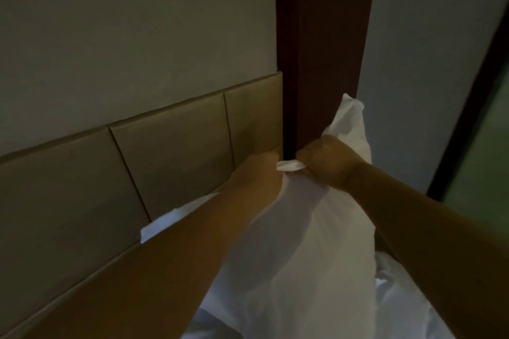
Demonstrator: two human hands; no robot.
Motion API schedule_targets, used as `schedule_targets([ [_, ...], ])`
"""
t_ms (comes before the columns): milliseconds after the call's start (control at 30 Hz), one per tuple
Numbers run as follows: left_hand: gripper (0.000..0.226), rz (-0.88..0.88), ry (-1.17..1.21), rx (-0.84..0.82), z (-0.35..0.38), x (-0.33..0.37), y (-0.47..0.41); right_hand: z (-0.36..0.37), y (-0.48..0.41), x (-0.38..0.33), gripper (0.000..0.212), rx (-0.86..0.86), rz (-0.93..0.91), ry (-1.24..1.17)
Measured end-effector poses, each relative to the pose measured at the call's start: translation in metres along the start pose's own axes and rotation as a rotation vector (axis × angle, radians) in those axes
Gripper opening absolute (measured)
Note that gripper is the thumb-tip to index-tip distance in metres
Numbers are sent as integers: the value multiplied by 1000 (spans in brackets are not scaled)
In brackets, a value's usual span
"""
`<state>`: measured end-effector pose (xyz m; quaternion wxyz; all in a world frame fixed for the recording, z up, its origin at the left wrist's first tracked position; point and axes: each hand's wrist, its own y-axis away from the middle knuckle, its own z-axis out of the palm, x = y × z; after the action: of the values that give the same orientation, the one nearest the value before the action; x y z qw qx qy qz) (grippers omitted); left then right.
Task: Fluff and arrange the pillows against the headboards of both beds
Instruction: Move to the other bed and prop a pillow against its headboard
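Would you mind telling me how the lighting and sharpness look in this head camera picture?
Head view: the room is dim and the whole frame soft; the white pillow is the brightest thing but shows little texture; both forearms read dark, and the left hand and right hand gripping its top edge are slightly blurred; wide-angle distortion bows the tan headboard and the dark wooden post.

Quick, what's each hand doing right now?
Left hand: closed, gripping the top edge of the white pillow.
Right hand: closed, gripping the same pillow's top edge.
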<state>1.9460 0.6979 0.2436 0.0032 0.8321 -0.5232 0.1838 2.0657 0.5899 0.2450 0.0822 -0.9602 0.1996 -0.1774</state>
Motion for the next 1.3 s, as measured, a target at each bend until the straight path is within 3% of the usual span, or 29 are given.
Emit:
schedule_targets([
  [200, 19, -53, 48, -71, -31, -10, -23, -9, -29, 6, 26, 39, 26, -29],
  [333, 21, -31, -32, -80, -17, -21, -25, 4, -33, -7, 28, -54, 110, -129],
  [467, 20, 19, -3, -9, 13, -39, -20, 33, -31, -18, 33, -110, 161, -149],
  [600, 18, 83, -107, 78, 23, -53, -23, 55, -41, -15, 29, -58, 214, -83],
  [767, 38, 208, -247, 235, 19, -72, -35, 61, -66, -34, 34, 19, 339, -134],
  [967, 46, 181, -278, 410, 17, -95, -45, 67, -85, -58, 45, 100, 513, -232],
  [1067, 45, 166, -280, 372, 30, -107, -36, 80, -83, -71, 60, 100, 546, -287],
  [1300, 48, -3, -410, 200, 53, -158, -14, 107, -80, -135, 40, -20, 364, -442],
])
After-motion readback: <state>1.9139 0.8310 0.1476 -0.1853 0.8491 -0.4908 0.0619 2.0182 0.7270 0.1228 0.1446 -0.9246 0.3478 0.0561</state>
